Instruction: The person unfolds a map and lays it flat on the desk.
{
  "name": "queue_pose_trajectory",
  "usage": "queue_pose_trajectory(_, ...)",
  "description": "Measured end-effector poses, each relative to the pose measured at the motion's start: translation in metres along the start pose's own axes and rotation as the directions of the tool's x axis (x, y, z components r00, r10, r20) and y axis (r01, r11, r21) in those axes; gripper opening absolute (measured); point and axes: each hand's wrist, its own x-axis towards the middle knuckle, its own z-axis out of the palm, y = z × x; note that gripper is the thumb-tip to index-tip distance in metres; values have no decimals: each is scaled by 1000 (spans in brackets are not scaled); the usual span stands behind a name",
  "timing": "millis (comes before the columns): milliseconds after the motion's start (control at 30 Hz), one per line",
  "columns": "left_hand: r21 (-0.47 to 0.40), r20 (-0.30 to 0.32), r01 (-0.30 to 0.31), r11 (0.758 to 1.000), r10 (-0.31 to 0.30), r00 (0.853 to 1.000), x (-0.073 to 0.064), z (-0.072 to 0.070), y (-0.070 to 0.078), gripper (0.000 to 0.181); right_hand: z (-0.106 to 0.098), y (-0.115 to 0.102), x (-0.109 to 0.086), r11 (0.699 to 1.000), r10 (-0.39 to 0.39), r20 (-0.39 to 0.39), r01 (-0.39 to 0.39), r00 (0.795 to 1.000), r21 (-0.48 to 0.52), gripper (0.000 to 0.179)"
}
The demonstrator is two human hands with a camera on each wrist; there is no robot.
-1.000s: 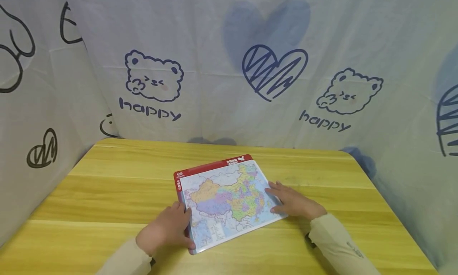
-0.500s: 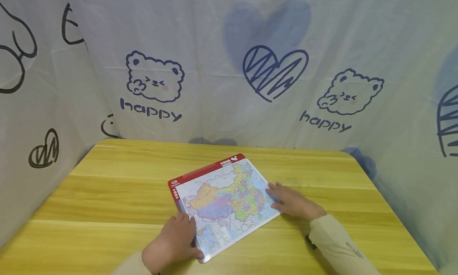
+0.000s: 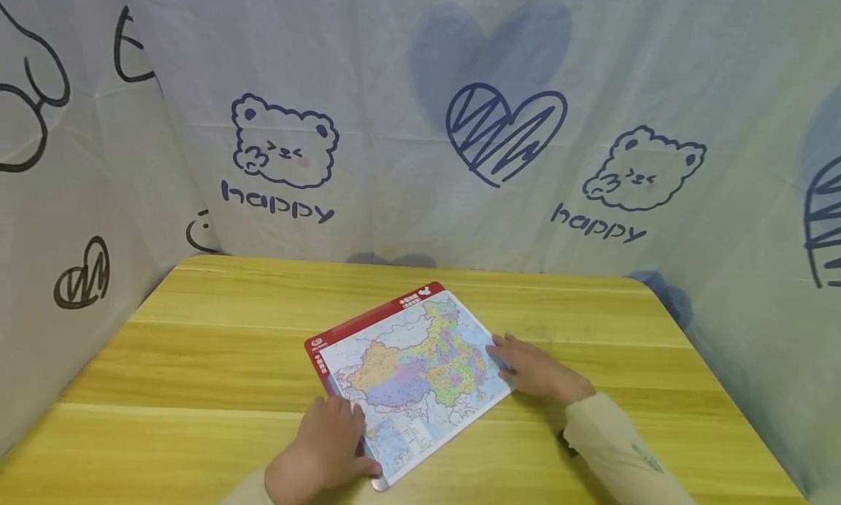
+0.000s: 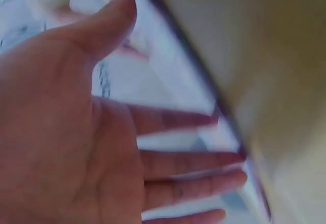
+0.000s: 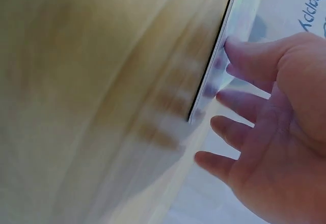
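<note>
The rectangular map board has a red top border.

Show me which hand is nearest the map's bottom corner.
The left hand: it lies beside that corner of the map board, while the right hand is at the opposite edge.

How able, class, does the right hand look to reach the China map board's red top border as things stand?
Probably yes: the right hand is at the right edge of the China map board, and nothing visible blocks the red top border.
</note>
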Motion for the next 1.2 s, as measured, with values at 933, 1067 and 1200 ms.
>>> queue_pose_trajectory(933,-401,20,-198,894,225,974,81,-20,-143,44,8,-19,-27,977,214,-78,-214,974,9,63)
queue_pose_trajectory(1067,-392,-18,-236,889,250,968,86,-14,-143,41,8,-23,-28,974,223,-92,-224,970,-8,63)
queue_pose_trajectory(1200,-356,-41,-266,896,270,962,89,-12,-141,43,10,-26,-29,979,193,-125,-199,973,-36,61)
